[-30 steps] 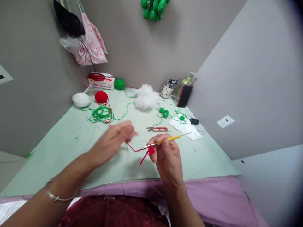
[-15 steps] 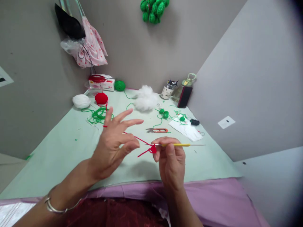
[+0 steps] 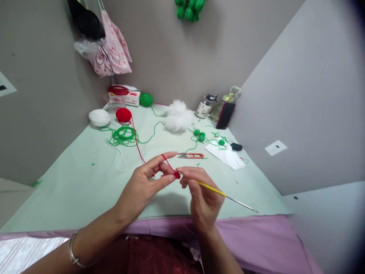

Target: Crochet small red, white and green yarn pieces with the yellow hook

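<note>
My left hand pinches a small red crochet piece between thumb and a finger, with red yarn looped over its raised index finger. The yarn runs back to a red ball. In my right hand is a yellow-handled crochet hook, its rear metal end pointing down to the right. The hook's front tip meets the red piece, where fingers partly hide it. Orange-handled thread snips lie just beyond my hands.
White stuffing sits at the back, near a pen cup and a phone. Green yarn and a white ball lie left. White paper and small green balls are to the right.
My left hand has gone from spread fingers to pinching the red piece beside my right hand. The hook has tilted, its rear end now lower. The view has shifted slightly.
</note>
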A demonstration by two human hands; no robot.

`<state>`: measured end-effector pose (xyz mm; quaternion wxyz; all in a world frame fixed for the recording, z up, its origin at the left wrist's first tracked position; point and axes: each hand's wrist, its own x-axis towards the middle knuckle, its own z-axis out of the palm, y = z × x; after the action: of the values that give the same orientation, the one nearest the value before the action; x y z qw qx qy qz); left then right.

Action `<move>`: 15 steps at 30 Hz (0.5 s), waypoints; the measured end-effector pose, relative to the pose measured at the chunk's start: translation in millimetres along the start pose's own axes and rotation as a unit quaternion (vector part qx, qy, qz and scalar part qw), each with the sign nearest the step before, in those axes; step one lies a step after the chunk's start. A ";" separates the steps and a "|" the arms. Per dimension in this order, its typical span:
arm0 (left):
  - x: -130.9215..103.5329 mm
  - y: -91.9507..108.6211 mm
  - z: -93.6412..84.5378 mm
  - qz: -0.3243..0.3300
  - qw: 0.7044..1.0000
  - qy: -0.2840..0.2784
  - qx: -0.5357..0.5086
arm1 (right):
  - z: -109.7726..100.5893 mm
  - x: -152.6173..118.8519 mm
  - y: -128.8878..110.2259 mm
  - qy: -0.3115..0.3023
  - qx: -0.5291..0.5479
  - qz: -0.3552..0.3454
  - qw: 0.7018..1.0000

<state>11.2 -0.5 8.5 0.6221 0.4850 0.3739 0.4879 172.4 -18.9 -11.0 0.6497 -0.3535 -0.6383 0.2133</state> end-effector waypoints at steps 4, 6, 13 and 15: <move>-2.9 -0.9 5.0 -0.009 0.999 0.017 -0.025 | 3.3 -5.7 9.4 -0.003 -0.181 -0.119 0.976; -3.4 -2.5 6.7 -0.055 0.994 0.003 -0.093 | 6.7 -7.4 12.2 0.025 -0.225 -0.172 0.959; -3.2 -5.9 4.9 -0.092 0.983 -0.006 -0.157 | 4.4 1.5 2.5 -0.007 -0.069 -0.016 0.997; -4.3 -6.1 5.6 -0.054 0.991 0.022 -0.122 | 4.6 0.3 3.0 -0.006 -0.129 -0.062 0.990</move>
<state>16.8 -6.4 4.0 0.6937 0.3732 0.3509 0.5063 168.5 -15.8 -13.3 0.6066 -0.3931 -0.6851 0.0904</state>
